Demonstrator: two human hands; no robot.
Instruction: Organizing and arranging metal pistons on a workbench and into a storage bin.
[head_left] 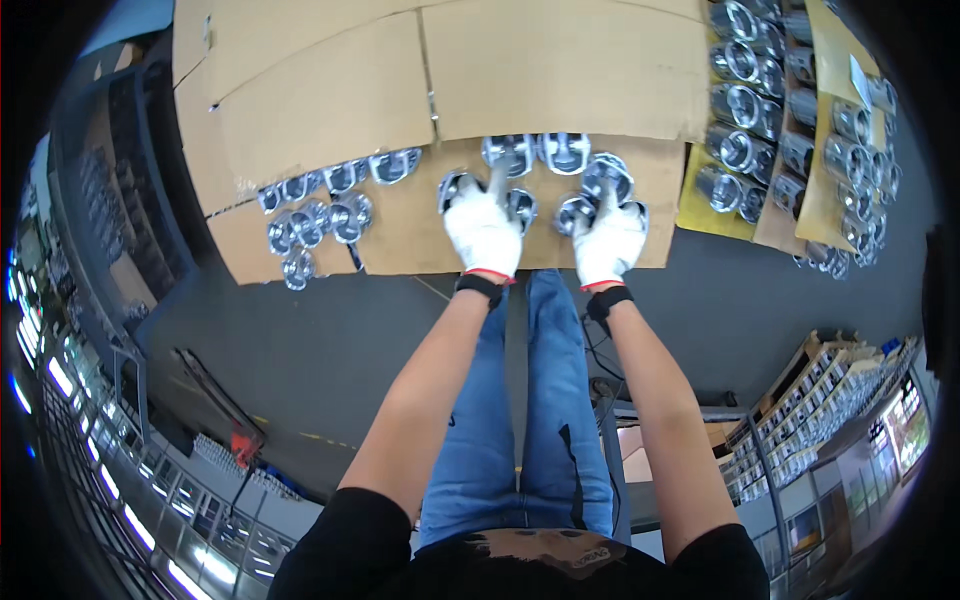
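Observation:
Both my hands wear white gloves with red cuffs and reach over a cardboard sheet (pixel 400 235). Fingers of my left hand (pixel 482 228) are closed about shiny metal pistons, one piston (pixel 453 186) on its left side and another (pixel 523 208) on its right. My right hand (pixel 608 245) grips a similar cluster, with one piston (pixel 607 176) beyond the fingers and another (pixel 573 214) beside the thumb side. The gloves partly hide these pistons. Just past my left hand stands a piston (pixel 510 155), with another piston (pixel 565 153) to its right.
More pistons (pixel 350 216) stand in a loose group on the left. Large cardboard sheets (pixel 560 70) cover the far side. Rows of pistons (pixel 735 103) on stacked cardboard fill the right. A red-handled pallet jack (pixel 243 447) stands on the floor at lower left.

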